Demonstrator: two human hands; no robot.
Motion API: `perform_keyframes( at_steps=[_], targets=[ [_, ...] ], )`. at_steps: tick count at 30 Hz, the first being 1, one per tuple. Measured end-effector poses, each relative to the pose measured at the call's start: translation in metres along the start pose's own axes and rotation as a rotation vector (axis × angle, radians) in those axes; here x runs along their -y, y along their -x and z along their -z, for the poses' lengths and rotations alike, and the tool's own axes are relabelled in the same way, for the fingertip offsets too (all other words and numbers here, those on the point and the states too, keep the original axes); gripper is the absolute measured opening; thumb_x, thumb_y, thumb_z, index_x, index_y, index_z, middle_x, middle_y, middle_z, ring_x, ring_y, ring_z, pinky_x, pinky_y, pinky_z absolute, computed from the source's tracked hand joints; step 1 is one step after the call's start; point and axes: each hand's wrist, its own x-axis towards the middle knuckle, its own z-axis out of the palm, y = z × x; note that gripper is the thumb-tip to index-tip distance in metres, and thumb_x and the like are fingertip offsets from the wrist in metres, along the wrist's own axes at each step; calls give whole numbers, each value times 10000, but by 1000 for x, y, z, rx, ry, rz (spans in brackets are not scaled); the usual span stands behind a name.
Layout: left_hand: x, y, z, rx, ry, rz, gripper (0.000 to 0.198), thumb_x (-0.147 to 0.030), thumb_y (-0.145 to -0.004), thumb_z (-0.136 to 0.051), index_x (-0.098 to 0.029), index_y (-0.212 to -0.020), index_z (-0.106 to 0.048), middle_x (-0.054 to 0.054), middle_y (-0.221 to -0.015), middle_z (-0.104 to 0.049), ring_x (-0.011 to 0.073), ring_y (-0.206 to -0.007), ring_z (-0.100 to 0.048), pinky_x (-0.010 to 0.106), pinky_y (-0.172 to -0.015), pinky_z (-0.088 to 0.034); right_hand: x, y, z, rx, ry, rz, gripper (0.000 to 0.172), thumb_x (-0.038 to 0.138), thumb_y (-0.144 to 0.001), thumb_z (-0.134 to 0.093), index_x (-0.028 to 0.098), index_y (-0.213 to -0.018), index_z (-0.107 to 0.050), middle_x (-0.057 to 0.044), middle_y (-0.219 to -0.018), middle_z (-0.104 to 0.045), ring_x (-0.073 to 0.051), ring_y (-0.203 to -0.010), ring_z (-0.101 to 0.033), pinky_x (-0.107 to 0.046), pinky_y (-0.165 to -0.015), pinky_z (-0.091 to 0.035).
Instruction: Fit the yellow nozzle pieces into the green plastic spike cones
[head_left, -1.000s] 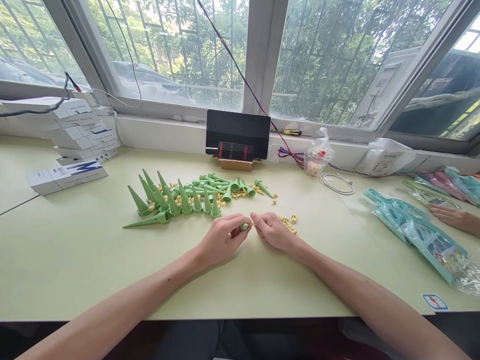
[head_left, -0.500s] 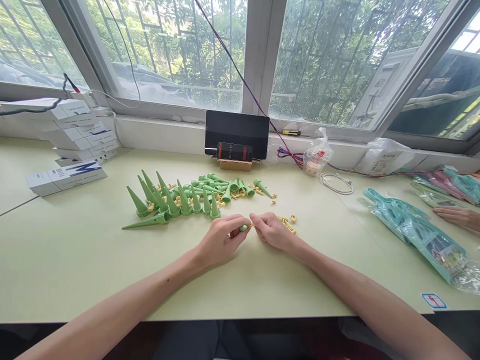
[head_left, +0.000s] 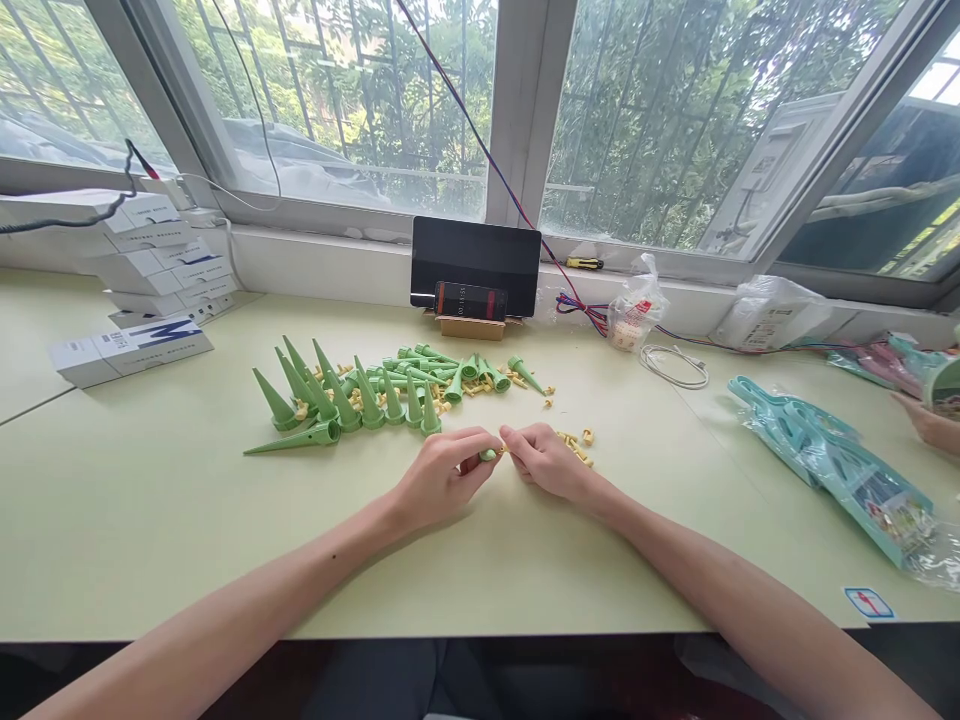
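Observation:
Near the middle of the table, my left hand (head_left: 448, 470) is closed around a green plastic spike (head_left: 488, 455), mostly hidden by the fingers. My right hand (head_left: 546, 461) meets it, thumb and fingers pinching a small yellow plastic piece (head_left: 503, 449) against the spike's end. Several green cone-shaped spikes (head_left: 369, 405) stand upright beyond my left hand, and one spike (head_left: 292, 438) lies on its side in front of them. More lie in a heap behind, mixed with small yellow pieces. A few loose yellow pieces (head_left: 576, 448) are just beyond my right hand.
A phone (head_left: 471, 301) leans against a dark tablet (head_left: 475, 262) at the back. White boxes (head_left: 135, 352) are stacked at the left. Teal bagged items (head_left: 832, 450) lie at the right, near another person's hand (head_left: 930, 425). A coiled white cable (head_left: 675, 367) rests behind.
My two hands keep almost the same place and grip. At the right edge, the other person's hand has lifted off the table and now holds a greenish item.

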Motion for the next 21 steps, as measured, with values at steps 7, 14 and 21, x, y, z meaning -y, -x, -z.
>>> perform_keyframes(
  at_steps=[7, 14, 21],
  targets=[
    [4, 1, -1, -2, 1, -40, 167, -79, -878, -534, -179, -932, -656, 12, -781, -631, 73, -559, -445, 192, -521, -374, 0, 0, 0, 3, 1, -5, 538, 531, -968, -371, 211, -548, -266, 58, -480, -225, -75, -470, -188, -263, -473, -160],
    [7, 3, 1, 33, -34, -109, 227, -46, -862, -513, -182, -989, -644, 22, -826, -630, 75, -563, -436, 195, -538, -373, -1, 1, -1, 2, 9, 5, 535, 516, -972, -370, 211, -544, -270, 58, -478, -229, -74, -466, -191, -267, -472, -159],
    [6, 2, 6, 76, -82, -170, 266, -34, -871, -451, -171, -1010, -631, 43, -843, -633, 89, -578, -414, 204, -546, -364, -2, 0, 0, 4, 6, -6, 541, 537, -970, -366, 212, -549, -269, 59, -477, -231, -74, -464, -192, -266, -469, -161]
  ],
)
